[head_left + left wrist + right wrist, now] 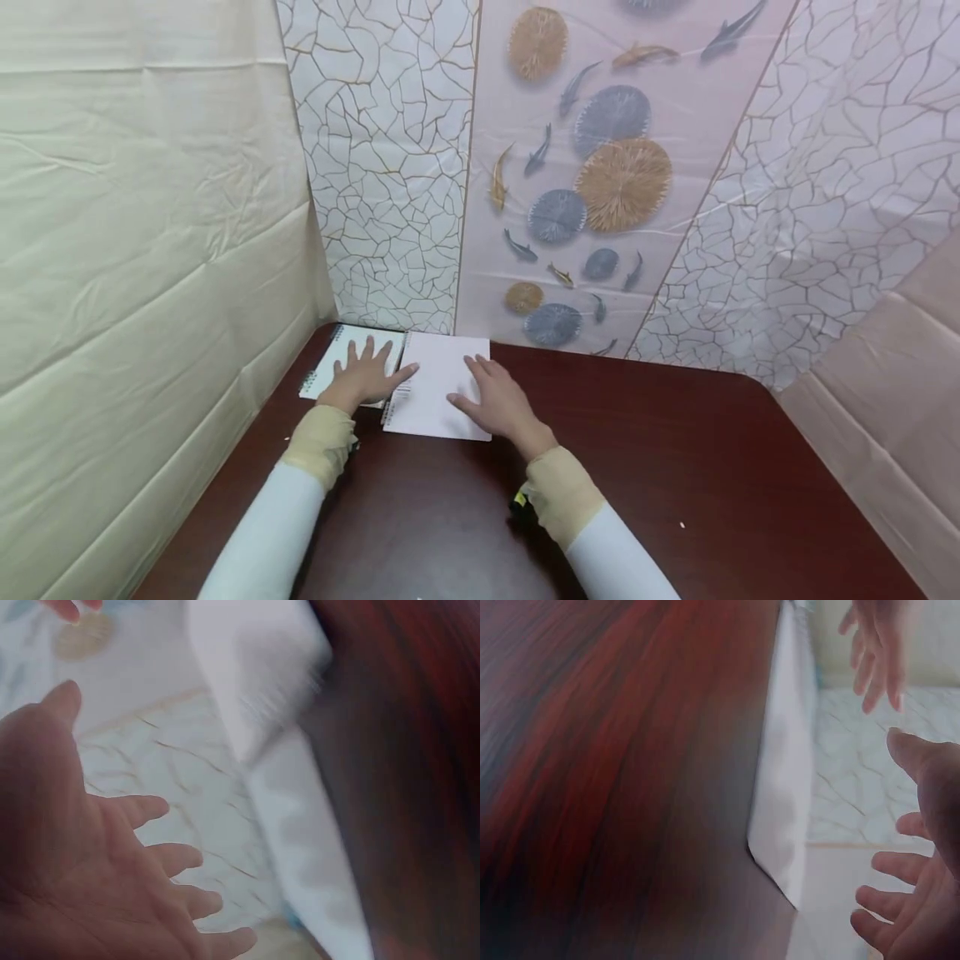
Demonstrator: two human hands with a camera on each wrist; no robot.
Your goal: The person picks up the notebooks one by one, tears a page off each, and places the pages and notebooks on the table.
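We hold the left hand [365,380] over the small spiral notebook [327,365] and the right hand [501,405] over the adjacent large spiral notebook [437,385], fingers spread, gripping nothing; the table [645,467] apparently supports both.

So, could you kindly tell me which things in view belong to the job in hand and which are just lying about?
Likely part of the job:
- left notebook, beneath the left hand
- right notebook, beneath the right hand

Apparently just lying about:
- right-hand white scrap
- left-hand white scrap
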